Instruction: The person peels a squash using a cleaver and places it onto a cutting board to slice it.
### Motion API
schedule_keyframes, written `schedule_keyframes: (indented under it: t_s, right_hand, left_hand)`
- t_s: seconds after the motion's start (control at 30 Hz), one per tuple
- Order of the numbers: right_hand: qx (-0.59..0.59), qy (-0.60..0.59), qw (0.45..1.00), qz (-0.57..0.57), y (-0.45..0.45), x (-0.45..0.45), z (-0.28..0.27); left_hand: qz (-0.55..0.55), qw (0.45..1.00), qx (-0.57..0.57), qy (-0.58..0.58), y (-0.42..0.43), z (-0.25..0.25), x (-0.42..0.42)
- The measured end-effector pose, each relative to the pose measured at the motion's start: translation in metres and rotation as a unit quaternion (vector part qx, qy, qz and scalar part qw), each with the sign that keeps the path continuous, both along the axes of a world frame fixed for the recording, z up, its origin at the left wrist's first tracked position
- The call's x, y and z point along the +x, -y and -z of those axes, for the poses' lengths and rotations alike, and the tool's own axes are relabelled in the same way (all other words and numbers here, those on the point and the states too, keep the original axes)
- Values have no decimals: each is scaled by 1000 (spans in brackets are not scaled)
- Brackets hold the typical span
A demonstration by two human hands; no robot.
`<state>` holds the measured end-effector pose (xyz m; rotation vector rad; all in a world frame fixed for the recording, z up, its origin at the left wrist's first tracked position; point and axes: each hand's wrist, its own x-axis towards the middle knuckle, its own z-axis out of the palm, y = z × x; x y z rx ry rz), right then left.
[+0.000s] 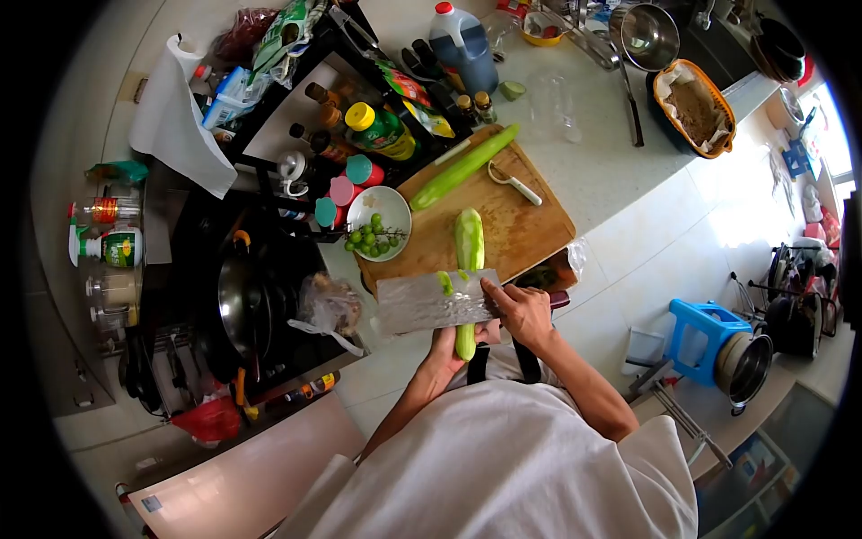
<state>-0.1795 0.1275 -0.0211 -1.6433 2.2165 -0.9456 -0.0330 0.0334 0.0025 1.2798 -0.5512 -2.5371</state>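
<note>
My right hand (523,314) is closed on a cleaver (422,305), its thumb and fingers at the heel of the blade and the dark purple handle (558,299) showing beyond. Green scraps stick to the wide blade. Beneath the blade, my left hand (440,361) grips the near end of a pale green peeled gourd (465,343). A peeled length (469,238) shows past the blade, over the wooden cutting board (530,232); the blade hides whether both parts are one piece. Farther up the board lie a longer green gourd (465,168) and a white-handled peeler (523,189).
Left of the board stands a white bowl (402,205) with green grapes. A plastic bag (330,305) sits by the stove, near a wok (238,305). Bottles and a seasoning rack (382,130) line the back. At right are a lined basket (696,108) and blue stool (705,337).
</note>
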Motion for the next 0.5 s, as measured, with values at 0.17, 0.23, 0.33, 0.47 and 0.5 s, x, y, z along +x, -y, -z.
schedule_keyframes:
  t_s: [0.17,0.23,0.33,0.47,0.5]
  right_hand:
    - [-24,-19,999,43,1,-7,14]
    - [-6,-12,999,47,-1,-10,15]
    - [29,2,998,48,-2,-12,18]
    - [16,6,998,59,0,-14,24]
    - [9,7,998,62,0,-14,26]
  left_hand:
    - [26,1000,2,-5,3,0,-2]
    - [31,999,-1,9,2,-5,-5]
    - [25,1000,-7,8,1,-11,-8]
    - [29,1000,-2,5,4,-8,-7]
    - [28,1000,0,7,4,-7,-6]
